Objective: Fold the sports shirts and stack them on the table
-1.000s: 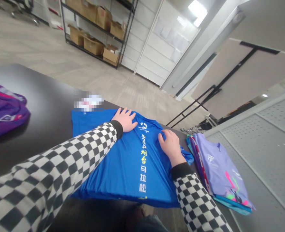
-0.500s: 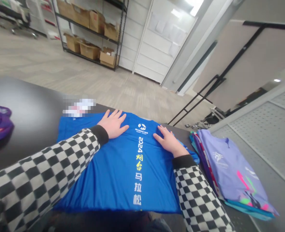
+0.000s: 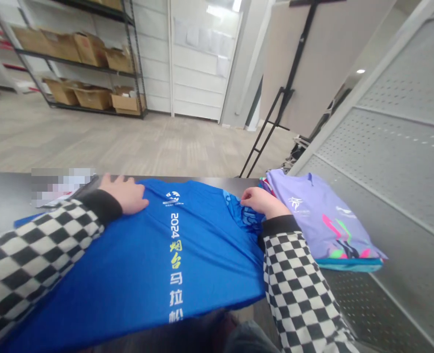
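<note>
A blue T-shirt (image 3: 158, 260) lies spread on a black table (image 3: 3, 189), printed with a white logo and vertical yellow and white "2024" Chinese lettering. My left hand (image 3: 123, 193) rests flat on its upper left area, fingers apart. My right hand (image 3: 263, 202) has its fingers curled into a fold of the shirt's right side (image 3: 244, 214), gathered inward near the collar. Both forearms wear black-and-white checkered sleeves, which hide parts of the shirt. A folded lilac shirt (image 3: 312, 215) lies just right of my right hand.
A pixelated patch (image 3: 62, 182) covers something at the table's far edge, beyond my left hand. A perforated grey metal panel (image 3: 396, 147) stands on the right. Metal shelving with cardboard boxes (image 3: 88, 73) stands across the carpeted floor.
The view has swung left and lower. My right hand has gathered the shirt's right side inward into a fold. My left hand has moved toward the shirt's far left edge.
</note>
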The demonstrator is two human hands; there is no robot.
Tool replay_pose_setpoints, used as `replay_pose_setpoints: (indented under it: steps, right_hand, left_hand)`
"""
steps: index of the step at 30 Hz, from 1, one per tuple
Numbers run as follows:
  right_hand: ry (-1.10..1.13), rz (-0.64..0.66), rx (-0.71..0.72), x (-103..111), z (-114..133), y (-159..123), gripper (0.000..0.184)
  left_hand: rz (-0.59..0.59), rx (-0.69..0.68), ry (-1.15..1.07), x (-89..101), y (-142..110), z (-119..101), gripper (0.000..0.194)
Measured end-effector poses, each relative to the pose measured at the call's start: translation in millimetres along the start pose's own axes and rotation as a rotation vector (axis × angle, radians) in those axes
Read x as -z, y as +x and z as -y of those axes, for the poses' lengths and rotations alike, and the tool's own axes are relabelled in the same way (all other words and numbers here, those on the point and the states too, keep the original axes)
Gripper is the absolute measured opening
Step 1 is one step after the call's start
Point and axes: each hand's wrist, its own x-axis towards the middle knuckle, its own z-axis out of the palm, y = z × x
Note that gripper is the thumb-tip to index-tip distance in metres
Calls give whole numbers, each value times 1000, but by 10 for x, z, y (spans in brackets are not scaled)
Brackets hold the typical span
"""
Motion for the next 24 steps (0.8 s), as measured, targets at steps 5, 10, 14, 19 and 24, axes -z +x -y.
replay_pose_setpoints:
  steps: [5, 10, 14, 19, 24]
  right_hand:
    - [17, -115, -20, -11, -13, 18, 10]
    - [59, -289, -40, 72, 7, -39, 28]
    - [281, -98, -8, 77, 115, -148, 35]
    - [90, -242, -137, 109, 134, -214, 28]
    - [96, -492, -104, 125, 110, -148, 37]
  left_hand:
    - [-108, -347, -308, 93, -57, -1246, 74]
    - [-135, -390, -349, -196, -16, -1708, 81]
    - [-149, -402, -357, -268, 23, -1645, 81]
    - [-153, -405, -377, -236, 11, -1653, 80]
    - [-128, -402, -380, -228, 11, -1658, 81]
